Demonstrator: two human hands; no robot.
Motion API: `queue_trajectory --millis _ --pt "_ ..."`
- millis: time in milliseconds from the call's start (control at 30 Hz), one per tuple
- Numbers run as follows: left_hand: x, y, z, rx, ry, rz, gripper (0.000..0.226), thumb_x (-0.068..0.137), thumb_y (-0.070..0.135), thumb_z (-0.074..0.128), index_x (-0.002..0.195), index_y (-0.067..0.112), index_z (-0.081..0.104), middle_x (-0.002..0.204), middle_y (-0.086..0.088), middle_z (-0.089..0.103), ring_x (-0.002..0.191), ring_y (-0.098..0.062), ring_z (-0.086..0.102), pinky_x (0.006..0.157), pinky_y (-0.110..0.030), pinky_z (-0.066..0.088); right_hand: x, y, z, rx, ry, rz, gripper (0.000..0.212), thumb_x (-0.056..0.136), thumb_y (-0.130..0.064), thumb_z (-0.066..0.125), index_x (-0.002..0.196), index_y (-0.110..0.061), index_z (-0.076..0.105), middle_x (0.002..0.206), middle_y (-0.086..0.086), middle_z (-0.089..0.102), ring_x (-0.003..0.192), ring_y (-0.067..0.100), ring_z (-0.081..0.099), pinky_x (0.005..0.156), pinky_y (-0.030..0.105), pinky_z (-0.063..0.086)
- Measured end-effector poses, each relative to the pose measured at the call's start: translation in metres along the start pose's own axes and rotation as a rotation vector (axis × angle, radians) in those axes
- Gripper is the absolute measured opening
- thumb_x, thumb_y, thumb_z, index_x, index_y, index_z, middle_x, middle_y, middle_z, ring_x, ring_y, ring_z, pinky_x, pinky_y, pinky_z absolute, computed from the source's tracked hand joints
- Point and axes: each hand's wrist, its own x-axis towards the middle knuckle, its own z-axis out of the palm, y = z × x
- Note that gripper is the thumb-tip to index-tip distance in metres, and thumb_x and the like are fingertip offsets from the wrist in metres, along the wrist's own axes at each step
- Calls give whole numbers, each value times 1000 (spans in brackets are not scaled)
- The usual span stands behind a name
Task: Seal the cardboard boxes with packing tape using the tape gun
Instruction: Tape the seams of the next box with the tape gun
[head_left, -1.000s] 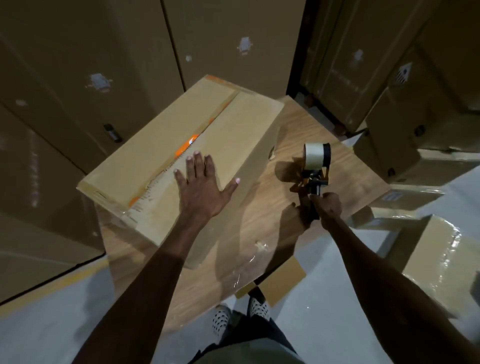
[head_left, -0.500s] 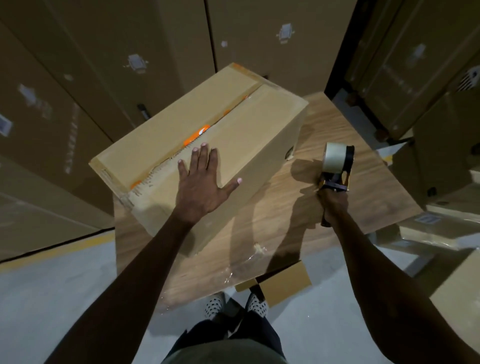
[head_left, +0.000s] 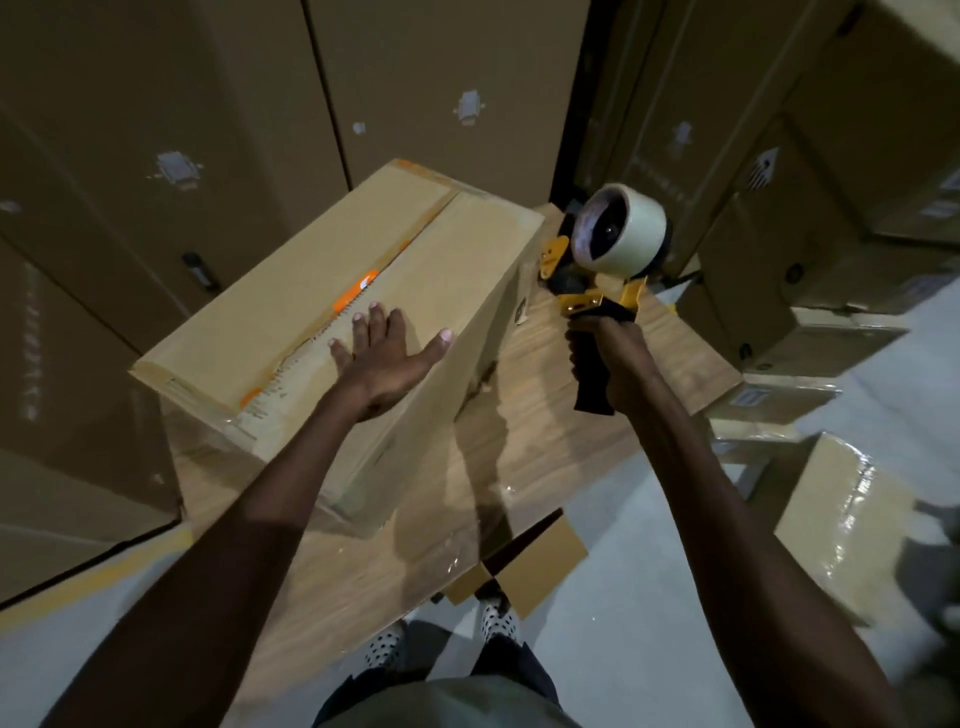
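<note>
Two hands in play, one per job. Left hand (head_left: 387, 358) is flat on top of the cardboard box (head_left: 332, 312), fingers spread, palm pressing the near flap just beside the centre seam (head_left: 363, 288), where an orange strip shows thru the gap. Box sits mid-frame on a wood-grain table (head_left: 524, 462), long axis running from lower left to upper right, flaps folded down.

Right hand (head_left: 613, 358), right of centre, is wrapped tight round the black handle of the tape gun (head_left: 605, 275), held up off the table w/ the head pointing toward the box's far right corner. Yellow frame, big roll of clear-ish packing tape (head_left: 623, 228) on top; roll is near the box edge but apart from it. Can't tell if any tape is pulled out.

Bottom centre: polka-dot socks (head_left: 387, 647) on grey floor, small cardboard piece (head_left: 540, 566) poking out under the table edge. Tall brown cartons (head_left: 156, 156) fill the upper left; shiny wrapped box (head_left: 852, 525) at lower right.
</note>
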Motion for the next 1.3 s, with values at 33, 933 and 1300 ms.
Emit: queue_trajectory --millis 33,933,1300 --pt "0 0 -6 -74 -13 7 95 92 79 26 162 20 1 169 0 -11 155 -23 -14 120 -55 -11 -15 -4 9 13 -24 11 3 90 -4 61 90 -6 63 64 5 55 53 18 51 49 25 40" --pt "-25 -115 -96 -1377 -64 -91 8 87 0 71 94 3 74 69 -9 74 58 -12 69 57 -24 59 -150 -3 175 -182 -202 -68 5 93 -8 63 94 -4 66 69 7 59 56 15 52 54 29 42" --pt "5 -136 -127 -1017 -84 -43 37 89 -16 59 119 6 63 98 -19 70 63 -16 72 46 -25 57 -157 4 169 -362 -262 -62 4 92 -6 65 92 -3 67 72 13 62 60 21 56 54 31 47"
